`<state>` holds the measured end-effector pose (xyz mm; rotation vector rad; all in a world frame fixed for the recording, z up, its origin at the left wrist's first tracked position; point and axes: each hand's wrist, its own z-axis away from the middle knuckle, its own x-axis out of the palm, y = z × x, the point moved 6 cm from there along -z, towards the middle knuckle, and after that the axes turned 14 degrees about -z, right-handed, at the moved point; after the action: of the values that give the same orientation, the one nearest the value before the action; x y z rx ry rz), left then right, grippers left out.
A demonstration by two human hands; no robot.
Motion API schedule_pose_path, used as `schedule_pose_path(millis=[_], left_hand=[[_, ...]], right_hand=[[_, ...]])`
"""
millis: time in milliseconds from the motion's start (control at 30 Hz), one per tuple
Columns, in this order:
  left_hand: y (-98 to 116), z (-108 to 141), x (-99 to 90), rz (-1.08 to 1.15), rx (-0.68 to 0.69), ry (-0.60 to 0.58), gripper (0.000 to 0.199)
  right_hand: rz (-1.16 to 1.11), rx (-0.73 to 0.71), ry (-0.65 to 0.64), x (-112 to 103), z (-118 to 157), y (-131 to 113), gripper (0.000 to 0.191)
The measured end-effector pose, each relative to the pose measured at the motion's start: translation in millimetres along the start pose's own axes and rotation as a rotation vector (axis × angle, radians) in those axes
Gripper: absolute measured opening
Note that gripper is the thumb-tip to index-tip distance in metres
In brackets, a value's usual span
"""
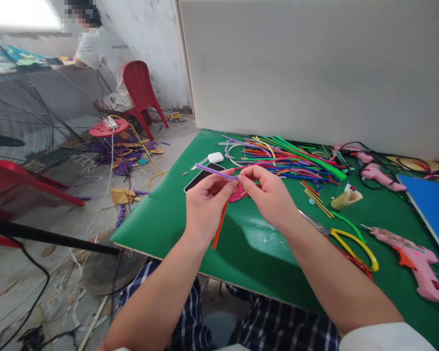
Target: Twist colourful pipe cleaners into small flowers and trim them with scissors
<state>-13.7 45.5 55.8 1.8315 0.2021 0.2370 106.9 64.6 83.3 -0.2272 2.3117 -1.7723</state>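
Observation:
A purple pipe cleaner [214, 170] slants up to the left out of my pinched fingers. My left hand [209, 202] grips it between thumb and index finger. Against its end, my right hand [265, 192] is closed, its fingertips meeting those of the left. An orange pipe cleaner [219, 229] hangs below my left hand; its upper end is hidden behind the thumb. Partly covered by my fingers is a bright pink coil [236, 193]; whether it is held or lies on the table I cannot tell. A phone [199, 179] lies just beyond my left hand.
Several coloured pipe cleaners [289, 156] are heaped at the back of the green table [161, 214]. On the right lie scissors [354, 241], a pink glue gun [417, 258] and a bamboo cup [347, 199]. A white case [215, 157] sits nearby. Another person [108, 56] sits at far left.

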Motion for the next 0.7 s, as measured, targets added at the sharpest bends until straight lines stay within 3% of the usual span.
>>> schedule_pose_path(millis=[367,700], left_hand=[[3.2,0.1,-2.2,0.032,0.014,0.021,0.029],[2.4,-1.5,-3.6,0.072,-0.004,0.000,0.025]], right_hand=[[0.185,-0.158,-0.027,2.8,6.7,-13.5,0.014],[-0.107,-0.036,-0.055,4.5,2.3,-4.6,0.012]])
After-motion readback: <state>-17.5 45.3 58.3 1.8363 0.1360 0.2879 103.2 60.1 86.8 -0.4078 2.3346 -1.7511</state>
